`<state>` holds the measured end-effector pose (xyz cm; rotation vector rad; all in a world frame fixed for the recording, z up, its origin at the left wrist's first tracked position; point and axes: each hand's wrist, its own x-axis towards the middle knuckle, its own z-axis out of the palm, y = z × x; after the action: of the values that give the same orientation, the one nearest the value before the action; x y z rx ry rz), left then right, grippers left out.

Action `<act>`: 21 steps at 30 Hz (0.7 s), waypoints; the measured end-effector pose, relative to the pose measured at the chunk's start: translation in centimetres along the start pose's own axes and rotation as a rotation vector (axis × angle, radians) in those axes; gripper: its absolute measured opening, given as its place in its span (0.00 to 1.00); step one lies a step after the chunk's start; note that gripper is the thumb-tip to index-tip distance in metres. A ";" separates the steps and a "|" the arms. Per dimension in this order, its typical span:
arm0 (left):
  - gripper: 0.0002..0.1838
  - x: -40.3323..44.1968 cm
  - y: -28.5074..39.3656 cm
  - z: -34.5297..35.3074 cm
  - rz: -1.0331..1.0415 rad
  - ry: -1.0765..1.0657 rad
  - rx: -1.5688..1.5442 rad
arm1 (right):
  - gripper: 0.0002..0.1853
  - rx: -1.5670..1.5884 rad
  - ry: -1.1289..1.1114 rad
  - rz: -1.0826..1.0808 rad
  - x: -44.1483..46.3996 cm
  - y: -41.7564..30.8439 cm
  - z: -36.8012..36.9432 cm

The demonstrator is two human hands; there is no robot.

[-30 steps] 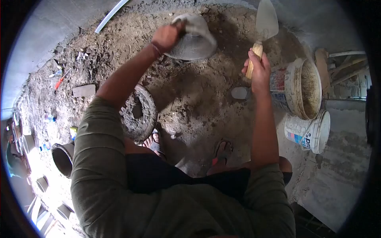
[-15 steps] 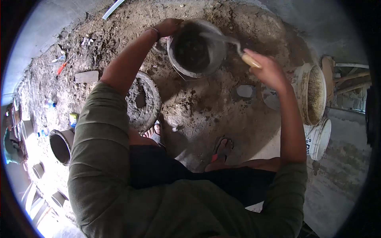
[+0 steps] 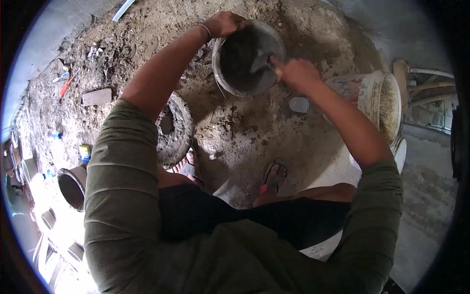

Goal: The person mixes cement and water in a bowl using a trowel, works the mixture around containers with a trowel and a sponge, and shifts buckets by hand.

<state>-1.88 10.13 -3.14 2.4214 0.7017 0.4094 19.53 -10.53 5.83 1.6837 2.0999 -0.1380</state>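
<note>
A round bucket (image 3: 220, 73) with grey, wet-looking contents stands on the dirt floor in front of me. My left hand (image 3: 225, 24) is closed on its rim at the far left side. With my right hand (image 3: 299, 77) I grip the handle of a trowel (image 3: 259, 62), whose blade is down inside the bucket, near the right wall. The handle is mostly covered by my fingers, and the blade's tip is hard to make out in the shadow. Left of the bucket, near my foot, lies a round, mortar-smeared pan (image 3: 185, 130).
A large dirty white bucket (image 3: 368, 100) lies tipped at the right, beside wooden poles (image 3: 431, 85). A pale flat piece (image 3: 298, 104) is on the floor near it. Leftward are a flat slab (image 3: 97, 97), a red-handled tool (image 3: 64, 88) and a wide grey pipe piece (image 3: 78, 175).
My right hand has moved left, bringing the trowel blade from the bucket's upper rim area down into it. My left hand has shifted slightly right along with the bucket in view.
</note>
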 end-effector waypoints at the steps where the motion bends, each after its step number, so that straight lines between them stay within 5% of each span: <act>1: 0.24 0.3 -0.3 0.6 0.028 0.006 -0.043 | 0.20 -0.017 -0.064 -0.046 -1.2 -0.4 0.3; 7: 0.23 1.6 1.9 0.8 -0.107 -0.027 -0.053 | 0.29 -0.184 0.065 -0.051 0.6 -2.0 -3.0; 11: 0.23 4.3 -3.0 3.0 0.283 -0.033 0.411 | 0.25 -0.089 0.035 0.089 1.3 -2.3 2.0; 15: 0.20 3.9 -3.7 3.5 0.119 0.043 0.035 | 0.24 0.130 -0.051 0.175 1.2 -3.4 1.3; 17: 0.19 4.3 -5.9 4.8 0.408 0.069 0.136 | 0.24 0.199 0.101 0.148 0.4 -2.9 -1.4; 19: 0.20 5.3 -6.6 4.7 0.717 0.111 0.248 | 0.22 0.161 -0.012 0.185 -0.4 -3.4 3.2; 20: 0.20 4.2 -3.9 4.9 0.260 0.072 0.113 | 0.21 0.138 -0.065 0.208 -0.5 -3.1 4.6; 21: 0.20 3.5 -1.6 4.4 0.264 0.073 0.113 | 0.21 0.162 -0.105 0.194 -0.5 -2.8 4.2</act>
<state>2.23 11.27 -7.14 2.6272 0.4453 0.5794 18.16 -13.20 1.70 1.9199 1.8812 -0.3369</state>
